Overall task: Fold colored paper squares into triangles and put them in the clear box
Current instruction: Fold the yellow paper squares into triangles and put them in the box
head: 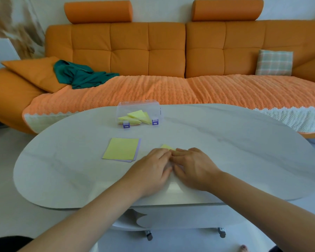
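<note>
Left hand: the left hand [153, 166] lies palm down on the table [244, 142], fingers extended and flat. It grips nothing; it presses on the sheet being folded.
Right hand: the right hand [194, 165] mirrors it, fingers laid out flat, fingertips meeting those of the left. It also presses rather than clasps.
Working sheet: a yellow sheet [166, 147] sits under both hands, with only a far corner showing past the fingertips. How far it is folded cannot be told.
Why the hands lie so: likely to pin the paper to the hard tabletop and flatten a crease; two hands side by side would keep the edges from sliding apart.
Supply: the stack of paper squares [121, 149] lies just left of the hands, yellow on top with lilac edges peeking beneath. It is within easy reach of the left hand.
Clear box: the clear box [149, 107] stands at the far table edge, well apart from the hands, lid up, purple latches facing the person.
Done so far: several yellow triangles [135, 116] lie loosely inside it.
Stage: mid-fold, judging by the covered sheet; the move to the box is not yet begun.
</note>
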A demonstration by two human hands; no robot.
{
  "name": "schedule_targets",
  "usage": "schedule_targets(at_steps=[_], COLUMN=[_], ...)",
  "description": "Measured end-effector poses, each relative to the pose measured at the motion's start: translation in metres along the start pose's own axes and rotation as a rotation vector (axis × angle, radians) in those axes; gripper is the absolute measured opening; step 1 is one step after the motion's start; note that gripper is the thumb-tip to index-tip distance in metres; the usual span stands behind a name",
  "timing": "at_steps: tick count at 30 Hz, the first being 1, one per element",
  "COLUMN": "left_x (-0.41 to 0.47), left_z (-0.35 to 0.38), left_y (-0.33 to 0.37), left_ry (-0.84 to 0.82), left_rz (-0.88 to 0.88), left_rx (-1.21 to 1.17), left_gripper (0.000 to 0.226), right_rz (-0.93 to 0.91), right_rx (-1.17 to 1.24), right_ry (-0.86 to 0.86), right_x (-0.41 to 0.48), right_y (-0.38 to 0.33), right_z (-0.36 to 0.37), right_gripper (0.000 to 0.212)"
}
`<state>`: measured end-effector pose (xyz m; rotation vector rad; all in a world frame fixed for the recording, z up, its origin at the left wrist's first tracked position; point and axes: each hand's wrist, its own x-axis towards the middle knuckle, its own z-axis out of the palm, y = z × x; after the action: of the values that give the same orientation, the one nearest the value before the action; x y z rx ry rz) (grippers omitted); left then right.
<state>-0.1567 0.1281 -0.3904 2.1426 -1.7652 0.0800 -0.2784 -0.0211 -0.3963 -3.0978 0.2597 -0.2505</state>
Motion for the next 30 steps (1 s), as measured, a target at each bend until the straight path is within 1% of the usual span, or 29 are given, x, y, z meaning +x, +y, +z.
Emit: schedule_targets(at_steps=[2, 5, 9, 15, 20, 25, 28, 30], left_x=[0.000, -0.002, 0.000, 0.003, 0.003, 0.004, 0.007, 0.011], left_z=[0.006, 0.009, 0.010, 0.008, 0.011, 0.011, 0.009, 0.005], left_y=[-0.001, -0.001, 0.000, 0.000, 0.000, -0.002, -0.008, -0.014], left_ry=[-0.005, 0.010, -0.026, -0.080, -0.070, -0.051, -0.043, -0.031], left_rz=[-0.025, -0.064, -0.060, -0.046, -0.040, -0.030, -0.033, -0.067], left_rx=[-0.033, -0.017, 0.076, 0.121, 0.115, 0.067, -0.047, -0.131], left_gripper=[0.042, 0.040, 0.037, 0.044, 0.046, 0.044, 0.039, 0.038], right_rz=[0.002, 0.013, 0.026, 0.132, 0.205, 0.240, 0.264, 0.276], right_rx=[0.023, 0.040, -0.010, -0.014, -0.047, -0.077, -0.060, -0.013], right_ry=[0.001, -0.014, -0.028, -0.019, 0.021, 0.093, 0.096, 0.109], right_x=[0.001, -0.001, -0.006, -0.021, -0.030, -0.033, -0.030, -0.029], right_y=[-0.001, 0.002, 0.012, 0.025, 0.027, 0.028, 0.028, 0.029], right_z=[0.000, 0.001, -0.003, -0.014, -0.015, -0.014, -0.014, -0.016], right_gripper=[0.040, 0.040, 0.041, 0.042, 0.042, 0.037, 0.033, 0.028])
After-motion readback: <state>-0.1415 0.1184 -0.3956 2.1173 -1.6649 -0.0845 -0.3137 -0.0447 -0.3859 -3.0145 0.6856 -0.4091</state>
